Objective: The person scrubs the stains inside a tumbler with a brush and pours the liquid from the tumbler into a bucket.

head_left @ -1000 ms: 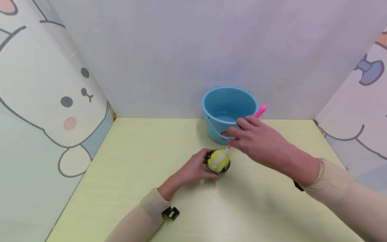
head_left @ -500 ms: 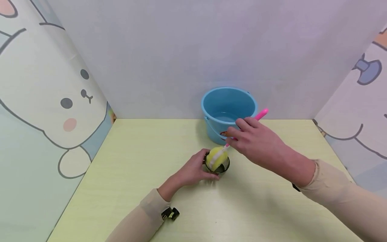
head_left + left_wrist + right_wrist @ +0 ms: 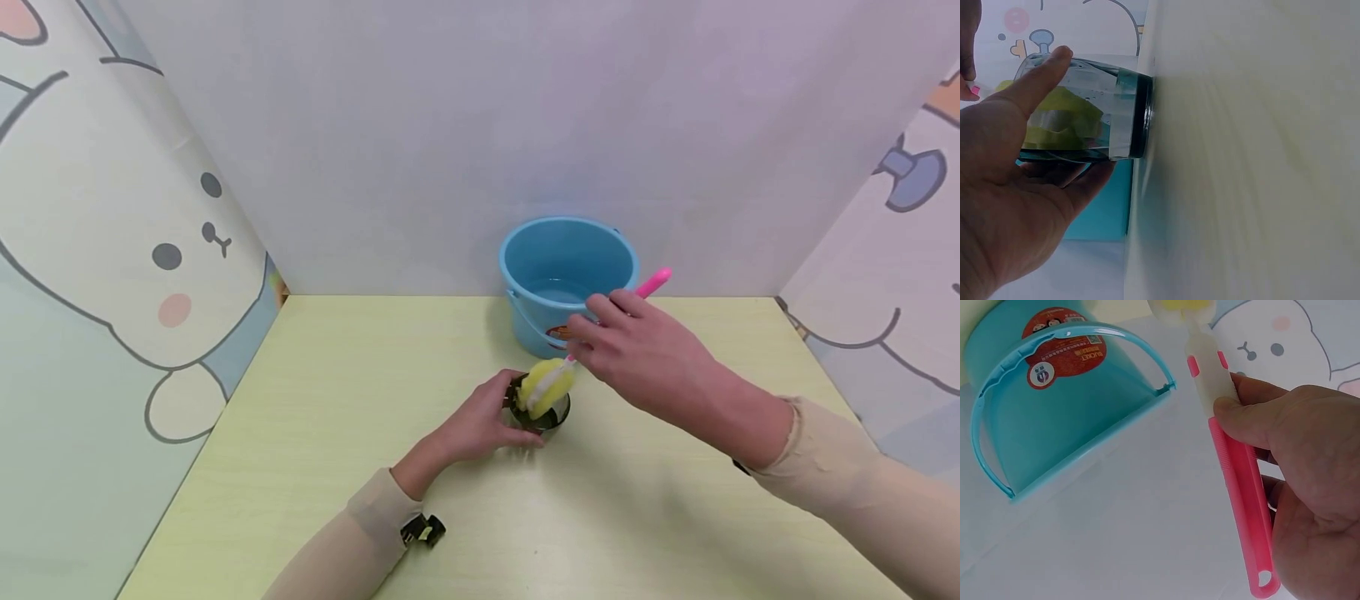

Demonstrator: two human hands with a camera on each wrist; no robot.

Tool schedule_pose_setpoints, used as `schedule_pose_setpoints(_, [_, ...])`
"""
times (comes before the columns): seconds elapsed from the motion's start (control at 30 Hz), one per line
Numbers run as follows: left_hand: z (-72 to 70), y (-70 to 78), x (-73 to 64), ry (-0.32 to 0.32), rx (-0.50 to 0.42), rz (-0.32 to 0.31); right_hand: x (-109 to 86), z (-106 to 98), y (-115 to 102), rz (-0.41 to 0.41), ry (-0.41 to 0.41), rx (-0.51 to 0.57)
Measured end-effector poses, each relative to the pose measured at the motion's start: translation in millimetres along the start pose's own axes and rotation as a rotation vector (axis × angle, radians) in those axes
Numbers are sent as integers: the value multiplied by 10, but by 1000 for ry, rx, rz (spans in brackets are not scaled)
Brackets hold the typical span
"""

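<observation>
A dark, see-through glass cup (image 3: 1125, 119) stands on the table, and my left hand (image 3: 480, 421) grips it round the side, thumb and fingers on opposite walls. My right hand (image 3: 645, 358) holds a sponge brush by its pink handle (image 3: 1238, 506), thumb pressed near the white neck. The brush's yellow sponge head (image 3: 546, 387) sits partly inside the cup, leaning toward its far side. In the left wrist view the sponge shows through the glass wall, above the cup's base.
A blue bucket (image 3: 521, 312) with a handle and a red label stands behind the cup, near the back wall. Pale walls with cartoon bears enclose the light yellow table (image 3: 360, 367) at the back and sides.
The yellow sponge has shifted in the cup's mouth and sits slightly higher now. My right hand moved a little with the brush handle. The left hand and the cup stayed in place.
</observation>
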State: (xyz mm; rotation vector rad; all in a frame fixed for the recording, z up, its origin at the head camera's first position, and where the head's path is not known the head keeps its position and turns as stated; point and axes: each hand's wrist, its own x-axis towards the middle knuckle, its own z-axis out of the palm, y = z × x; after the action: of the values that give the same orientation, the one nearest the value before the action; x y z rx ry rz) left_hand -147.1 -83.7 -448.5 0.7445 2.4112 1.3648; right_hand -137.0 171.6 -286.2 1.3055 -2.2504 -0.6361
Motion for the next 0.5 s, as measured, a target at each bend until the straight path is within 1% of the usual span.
schedule_pose_setpoints(0.37, [-5, -17, 14, -3, 25, -13, -14, -110, 38, -13, -35, -17])
schedule_pose_setpoints(0.5, [0, -16, 17, -1, 30, -20, -21, -134, 49, -17, -48, -2])
